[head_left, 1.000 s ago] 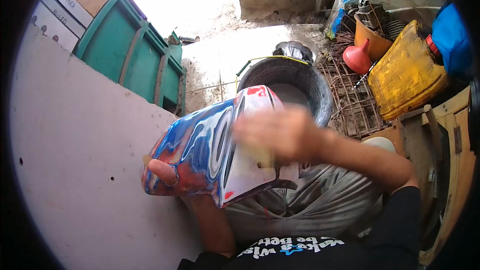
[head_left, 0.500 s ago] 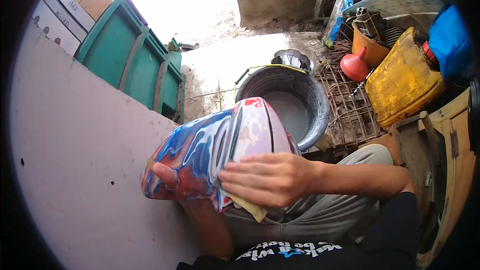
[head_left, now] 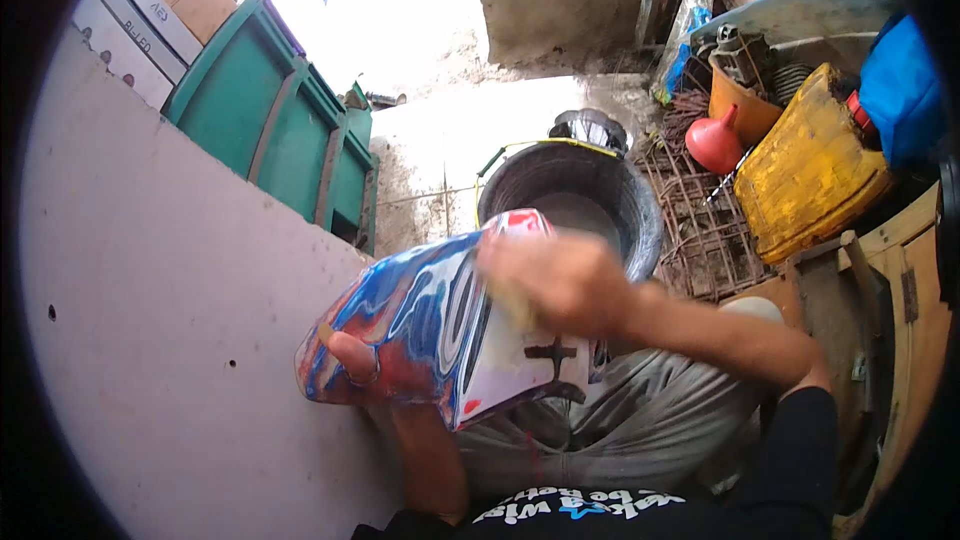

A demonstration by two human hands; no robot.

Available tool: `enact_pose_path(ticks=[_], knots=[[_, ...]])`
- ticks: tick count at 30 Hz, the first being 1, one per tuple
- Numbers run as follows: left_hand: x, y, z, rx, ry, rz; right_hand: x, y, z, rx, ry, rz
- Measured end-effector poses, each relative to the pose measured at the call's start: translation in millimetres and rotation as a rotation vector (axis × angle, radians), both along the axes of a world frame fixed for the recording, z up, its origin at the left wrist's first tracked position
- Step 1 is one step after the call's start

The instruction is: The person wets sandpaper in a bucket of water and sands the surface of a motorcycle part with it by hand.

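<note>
A curved panel [head_left: 410, 310] with blue, red and white patches is held over my lap, tilted. My left hand [head_left: 352, 354] supports it from beneath; its thumb comes up through a hole near the panel's left end, and the other fingers are hidden. On the white upper right part of the panel lies my right hand [head_left: 560, 285], blurred by motion, pressing a yellowish pad [head_left: 515, 308] against the surface. A dark cross-shaped opening [head_left: 550, 352] shows below that hand.
Beyond the panel stands a black bucket [head_left: 640, 210] holding cloudy liquid. A wall [head_left: 180, 330] runs along the left, beside green cabinet panels [head_left: 230, 100]. At right are a wire rack [head_left: 700, 230], a red funnel [head_left: 715, 143] and a yellow jerrycan [head_left: 815, 170].
My right hand first moved down to the panel's lower edge, then back up to its upper part with the pad. My left hand keeps its hold.
</note>
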State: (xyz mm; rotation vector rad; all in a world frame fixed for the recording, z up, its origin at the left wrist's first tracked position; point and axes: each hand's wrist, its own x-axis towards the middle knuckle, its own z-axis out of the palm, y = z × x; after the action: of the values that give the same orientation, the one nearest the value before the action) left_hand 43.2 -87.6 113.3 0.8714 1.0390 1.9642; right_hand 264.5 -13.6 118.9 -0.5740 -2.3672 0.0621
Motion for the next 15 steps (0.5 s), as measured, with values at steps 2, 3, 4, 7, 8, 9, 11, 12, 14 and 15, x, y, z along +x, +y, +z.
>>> enact_pose_path(ticks=[2,3,4,7,8,9,11,12,14,15], knots=[[-1,1,-4,0.053,-0.174,-0.236,-9,-43,17,0.1,0.117,0.226],[0,3,1,0.025,-0.118,-0.273,-9,-39,15,0.1,0.127,0.261],[2,-1,11,-0.012,-0.061,-0.306,-8,-37,10,0.091,0.14,0.299],[-8,-3,-11,-0.015,0.018,-0.13,2,-1,13,-0.023,-0.018,0.048],[-11,0,-21,0.006,0.024,-0.034,-4,-10,12,0.006,0.015,0.063],[-7,2,-19,0.091,-0.221,-0.216,-8,-17,13,0.048,0.043,0.08],[5,-5,-13,0.232,-0.711,-0.565,-9,-40,22,0.119,0.053,0.262],[6,-4,-9,0.176,-0.543,-0.409,-8,-43,28,0.163,0.061,0.304],[5,1,-2,0.062,-0.202,-0.102,-3,-10,7,0.007,0.08,0.153],[4,-1,-2,0.079,-0.163,-0.139,3,6,14,-0.086,0.046,0.005]])
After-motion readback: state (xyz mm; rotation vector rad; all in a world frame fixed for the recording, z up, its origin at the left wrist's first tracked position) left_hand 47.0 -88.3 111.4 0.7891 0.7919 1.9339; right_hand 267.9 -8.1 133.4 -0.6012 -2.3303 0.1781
